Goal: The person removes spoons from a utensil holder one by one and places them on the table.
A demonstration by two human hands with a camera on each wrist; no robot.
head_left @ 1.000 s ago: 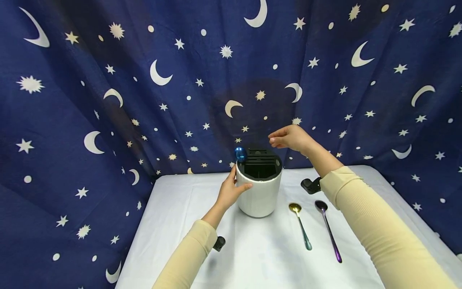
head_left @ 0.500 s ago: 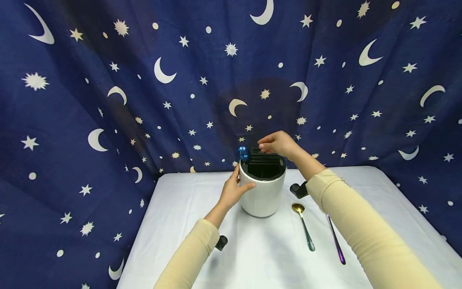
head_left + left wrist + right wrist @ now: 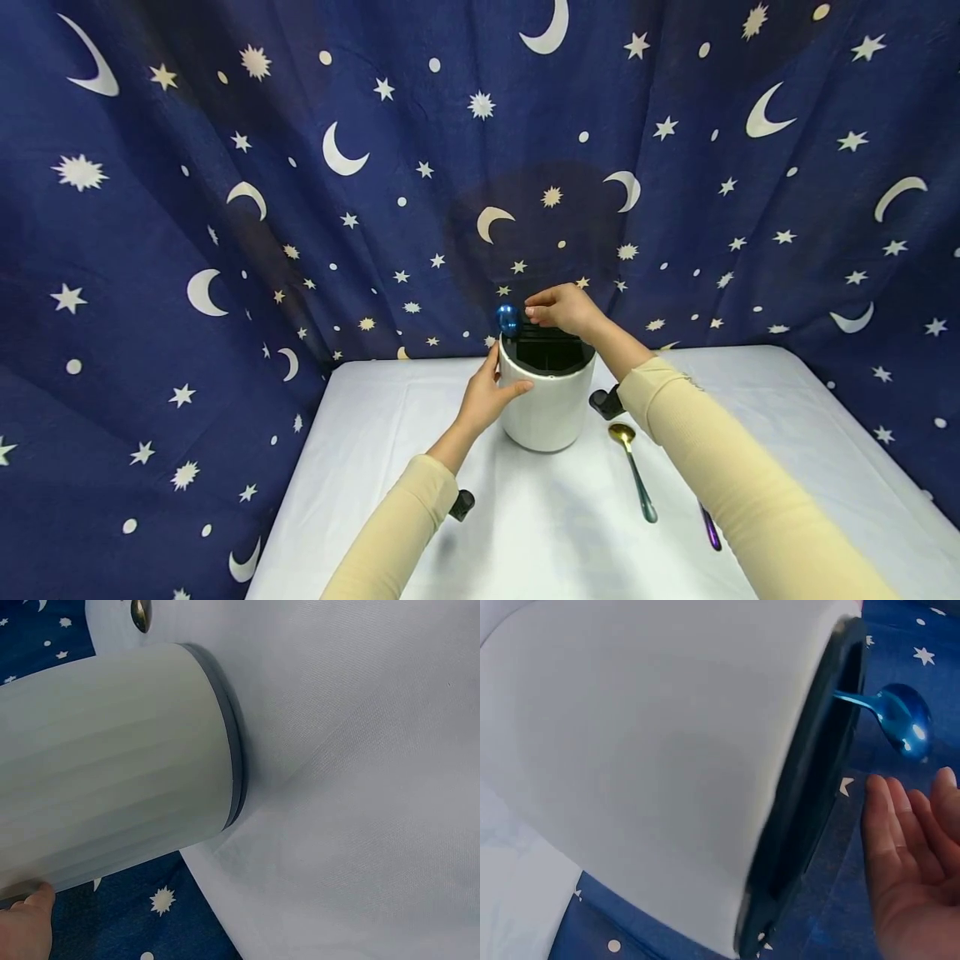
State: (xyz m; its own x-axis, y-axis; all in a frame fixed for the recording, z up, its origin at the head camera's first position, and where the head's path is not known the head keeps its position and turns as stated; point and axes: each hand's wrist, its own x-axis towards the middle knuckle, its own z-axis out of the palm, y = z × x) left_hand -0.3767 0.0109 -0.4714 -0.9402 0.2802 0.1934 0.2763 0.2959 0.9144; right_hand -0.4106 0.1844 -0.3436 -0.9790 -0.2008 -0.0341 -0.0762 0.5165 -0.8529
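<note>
A white cylindrical utensil holder (image 3: 543,417) with a black slotted top stands on the table. My left hand (image 3: 480,400) grips its left side, thumb across the front; the other fingers are partly hidden behind it. A shiny blue spoon (image 3: 507,319) stands in the holder's left part, bowl up; the right wrist view shows its bowl (image 3: 904,724) and the neck entering the black top. Just right of that bowl, above the slots, is my right hand (image 3: 564,308). Its fingers (image 3: 896,825) are extended, hold nothing and look apart from the spoon.
To the holder's right lies a gold spoon (image 3: 637,479) with a green-blue handle. Farther right, a purple-handled spoon (image 3: 710,529) is mostly hidden under my right sleeve (image 3: 735,467). A dark blue star-and-moon curtain (image 3: 420,208) hangs behind the white-covered table (image 3: 390,417).
My right hand has moved left and down towards the blue spoon's bowl. The right sleeve now covers most of the purple-handled spoon. The left hand keeps its hold on the holder.
</note>
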